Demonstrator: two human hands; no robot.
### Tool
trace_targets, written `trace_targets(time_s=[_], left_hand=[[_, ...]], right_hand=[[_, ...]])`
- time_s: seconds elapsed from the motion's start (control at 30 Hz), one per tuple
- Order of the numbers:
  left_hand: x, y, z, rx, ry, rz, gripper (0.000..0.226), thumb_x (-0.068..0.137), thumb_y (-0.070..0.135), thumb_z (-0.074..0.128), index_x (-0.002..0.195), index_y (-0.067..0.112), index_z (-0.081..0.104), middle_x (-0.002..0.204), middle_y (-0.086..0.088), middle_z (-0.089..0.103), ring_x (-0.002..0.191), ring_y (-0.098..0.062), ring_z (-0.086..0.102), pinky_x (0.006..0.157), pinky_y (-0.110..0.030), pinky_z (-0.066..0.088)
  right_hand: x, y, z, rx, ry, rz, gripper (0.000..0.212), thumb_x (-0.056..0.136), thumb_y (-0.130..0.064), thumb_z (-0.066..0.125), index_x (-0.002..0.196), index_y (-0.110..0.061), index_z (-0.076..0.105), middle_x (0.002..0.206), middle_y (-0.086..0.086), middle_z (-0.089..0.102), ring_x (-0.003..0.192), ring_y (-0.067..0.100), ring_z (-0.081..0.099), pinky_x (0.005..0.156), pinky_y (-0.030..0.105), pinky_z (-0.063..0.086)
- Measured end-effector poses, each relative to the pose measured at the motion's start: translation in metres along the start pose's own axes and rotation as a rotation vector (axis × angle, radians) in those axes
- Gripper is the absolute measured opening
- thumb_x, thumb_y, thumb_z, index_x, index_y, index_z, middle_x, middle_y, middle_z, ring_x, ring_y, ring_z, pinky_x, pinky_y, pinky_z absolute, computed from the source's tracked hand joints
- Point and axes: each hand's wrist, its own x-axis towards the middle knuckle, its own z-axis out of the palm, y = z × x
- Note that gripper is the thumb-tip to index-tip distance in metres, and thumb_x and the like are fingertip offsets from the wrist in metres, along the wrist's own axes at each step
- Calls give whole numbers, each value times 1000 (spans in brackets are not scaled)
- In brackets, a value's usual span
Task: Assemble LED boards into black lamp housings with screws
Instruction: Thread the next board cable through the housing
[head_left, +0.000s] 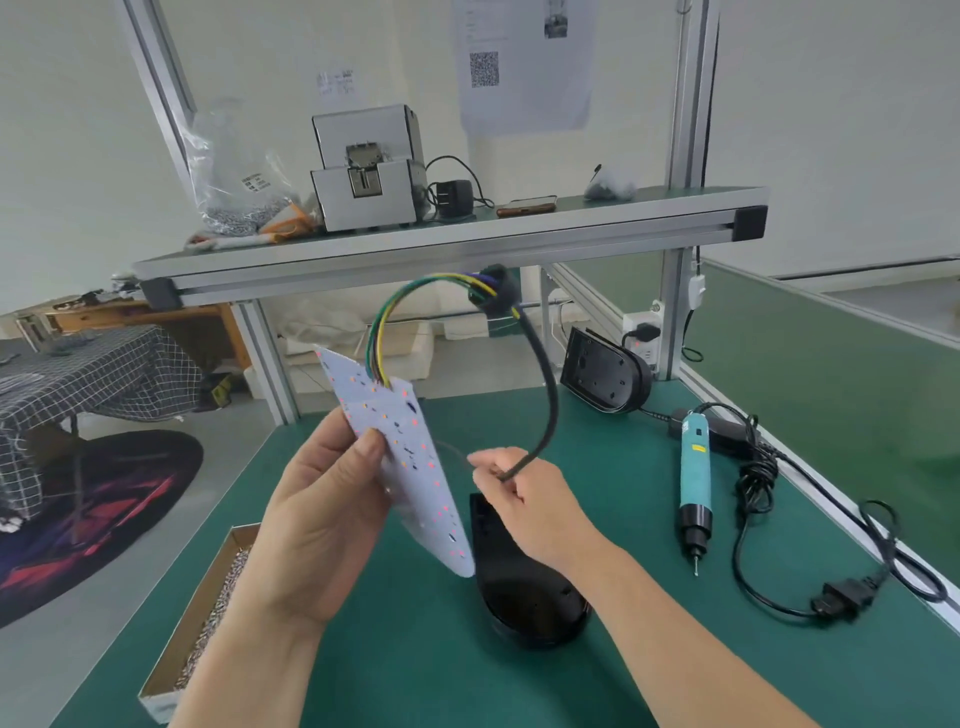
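My left hand grips a white LED board by its left edge and holds it raised and tilted above the green table. Coloured wires rise from the board's top and arc over to a black sleeved cable. My right hand pinches the lower end of that cable. Below my right hand a black lamp housing lies on the table, partly hidden by the hand and the board. A second black housing leans at the back right.
A teal electric screwdriver lies to the right with its coiled cord and plug. A cardboard box of screws sits at the table's front left. The shelf above carries a screw feeder, bags and a phone.
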Motion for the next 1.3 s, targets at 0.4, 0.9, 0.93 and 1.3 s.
trace_targets(time_s=[0.4,0.9,0.93,1.3], left_hand=[[-19,-85,-42,51,293,-509,27,83,31,68,91,8,55,100,-15,62,83,-21,62,75,-40,44],[3,-80,-52,-239,399,-293,34,93,30,53,125,22,64,114,1,71,98,-15,69,84,-32,59],[3,-76,-53,-277,403,-290,28,92,32,54,116,24,66,105,0,71,93,-18,69,80,-32,60],[-5,-57,-19,-687,186,-316,21,100,28,56,91,14,68,85,-7,63,81,-25,61,78,-31,53]], right_hand=[[-6,-32,-9,659,146,145,17,99,-17,64,92,-3,72,84,9,76,72,17,71,68,24,57],[-14,-7,-11,747,-82,210,24,95,-10,61,118,-13,66,119,6,70,96,16,70,85,26,55],[-15,-2,-7,571,-62,222,28,95,-5,61,120,-19,65,122,1,67,93,12,69,85,25,54],[1,-7,10,-57,10,-171,32,98,-14,63,130,-20,66,111,-5,56,79,1,51,83,15,43]])
